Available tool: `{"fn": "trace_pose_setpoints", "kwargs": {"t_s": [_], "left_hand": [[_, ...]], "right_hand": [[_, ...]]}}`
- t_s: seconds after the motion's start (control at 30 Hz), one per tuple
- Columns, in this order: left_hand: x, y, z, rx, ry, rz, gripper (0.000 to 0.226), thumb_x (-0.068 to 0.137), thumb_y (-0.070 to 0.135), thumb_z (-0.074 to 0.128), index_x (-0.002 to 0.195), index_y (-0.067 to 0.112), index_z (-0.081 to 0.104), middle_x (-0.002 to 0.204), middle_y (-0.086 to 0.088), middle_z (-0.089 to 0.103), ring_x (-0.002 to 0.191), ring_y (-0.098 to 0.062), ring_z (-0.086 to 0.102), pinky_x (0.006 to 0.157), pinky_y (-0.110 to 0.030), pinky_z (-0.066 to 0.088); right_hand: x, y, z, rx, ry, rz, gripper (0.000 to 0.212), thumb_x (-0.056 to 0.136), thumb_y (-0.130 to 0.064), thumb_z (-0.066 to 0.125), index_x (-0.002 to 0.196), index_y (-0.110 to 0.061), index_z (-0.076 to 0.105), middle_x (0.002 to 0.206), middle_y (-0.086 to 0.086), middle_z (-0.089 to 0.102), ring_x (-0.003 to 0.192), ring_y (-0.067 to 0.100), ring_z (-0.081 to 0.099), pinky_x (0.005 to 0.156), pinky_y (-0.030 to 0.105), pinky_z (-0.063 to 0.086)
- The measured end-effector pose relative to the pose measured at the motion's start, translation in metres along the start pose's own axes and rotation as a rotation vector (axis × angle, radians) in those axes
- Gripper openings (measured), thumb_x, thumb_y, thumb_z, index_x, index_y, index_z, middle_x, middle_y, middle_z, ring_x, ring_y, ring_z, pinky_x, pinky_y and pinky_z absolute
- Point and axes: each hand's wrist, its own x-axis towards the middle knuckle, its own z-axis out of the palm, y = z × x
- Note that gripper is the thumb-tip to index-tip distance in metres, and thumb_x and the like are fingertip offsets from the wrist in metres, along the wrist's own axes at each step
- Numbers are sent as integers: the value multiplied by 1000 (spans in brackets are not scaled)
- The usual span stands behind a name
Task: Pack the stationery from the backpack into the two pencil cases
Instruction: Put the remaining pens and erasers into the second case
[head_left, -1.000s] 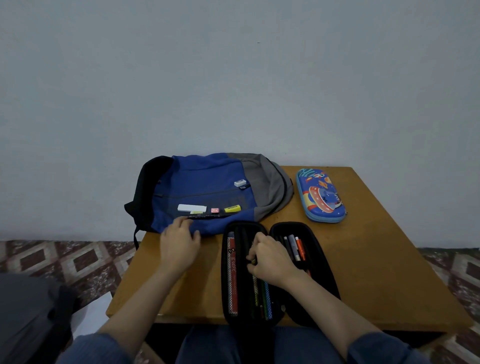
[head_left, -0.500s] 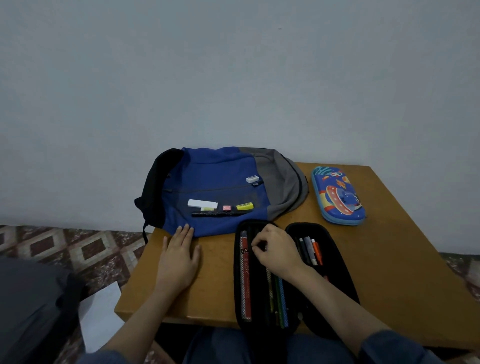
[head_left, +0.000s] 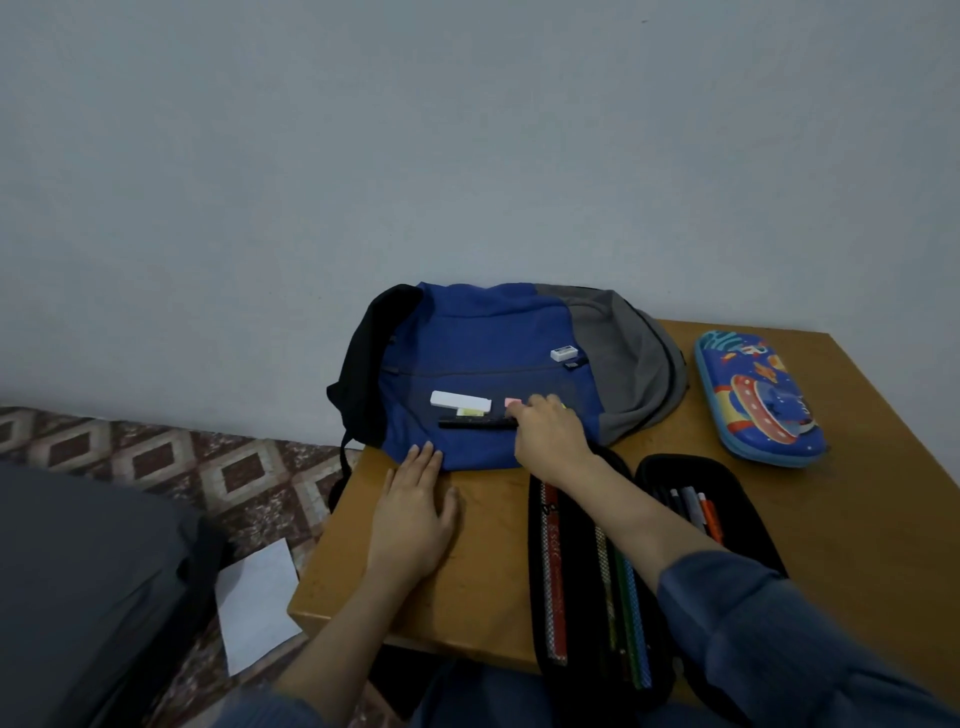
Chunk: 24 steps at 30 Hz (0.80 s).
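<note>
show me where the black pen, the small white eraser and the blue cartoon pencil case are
black pen (head_left: 475, 424): head view, middle of its barrel.
small white eraser (head_left: 563, 354): head view, its top face.
blue cartoon pencil case (head_left: 758, 400): head view, centre of its closed lid.

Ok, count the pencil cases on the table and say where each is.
2. The black pencil case lies open at the near edge of the table; the blue pencil case lies shut at the far right, beside the backpack. None seems hidden.
</note>
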Motion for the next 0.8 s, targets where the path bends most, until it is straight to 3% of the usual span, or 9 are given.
{"fn": "trace_pose_setpoints", "kwargs": {"t_s": [0.27, 0.47, 0.53, 0.63, 0.7, 0.73, 0.8], "left_hand": [[0, 0, 1, 20, -8, -8, 54, 98, 38, 37, 147, 18, 25, 155, 5, 19, 144, -8, 9, 116, -27, 3], [0, -1, 1, 8, -1, 7, 54, 97, 37, 39, 146, 17, 27, 155, 3, 21, 144, -9, 11, 117, -29, 7], [0, -2, 2, 16, 11, 12, 53, 97, 35, 41, 145, 16, 29, 154, 2, 24, 144, -11, 14, 117, -31, 10], [-1, 2, 0, 32, 59, 47, 48, 91, 25, 55, 135, 9, 46, 144, -8, 43, 137, -23, 34, 113, -39, 27], [-3, 2, 1, 76, 79, 118, 37, 82, 13, 67, 117, 4, 61, 124, -14, 59, 117, -33, 55, 100, -46, 43], [-5, 2, 1, 95, 93, 140, 30, 78, 9, 70, 107, 5, 66, 116, -14, 63, 108, -33, 60, 95, -47, 46], [-9, 11, -4, 70, 80, 114, 17, 81, 12, 68, 98, 9, 68, 115, -8, 63, 108, -28, 58, 98, -45, 42]], "right_hand": [[7, 4, 4, 6, -8, -21, 34, 89, -8, 54, 123, -7, 49, 123, 11, 47, 114, 27, 44, 85, 33, 42], [-13, 8, -22, 490, 237, 13, 6, 92, -6, 48, 98, -8, 45, 98, 10, 52, 88, 27, 52, 68, 34, 38], [-23, 12, -33, 548, 267, 60, 10, 92, -5, 47, 91, -11, 39, 83, 7, 51, 74, 24, 50, 61, 32, 36], [-45, 26, -43, 476, 152, 154, 12, 87, -8, 53, 80, -9, 44, 72, 7, 50, 71, 28, 53, 60, 33, 38], [-60, 34, -41, 421, 17, 226, 19, 86, -11, 57, 69, -11, 48, 69, 7, 51, 75, 29, 56, 62, 33, 42], [-68, 38, -38, 417, -33, 256, 21, 86, -12, 58, 66, -12, 50, 68, 6, 51, 75, 29, 57, 62, 32, 43], [-80, 42, -33, 454, -87, 308, 16, 85, -14, 60, 69, -11, 58, 69, 5, 54, 75, 28, 60, 63, 33, 46]]}}
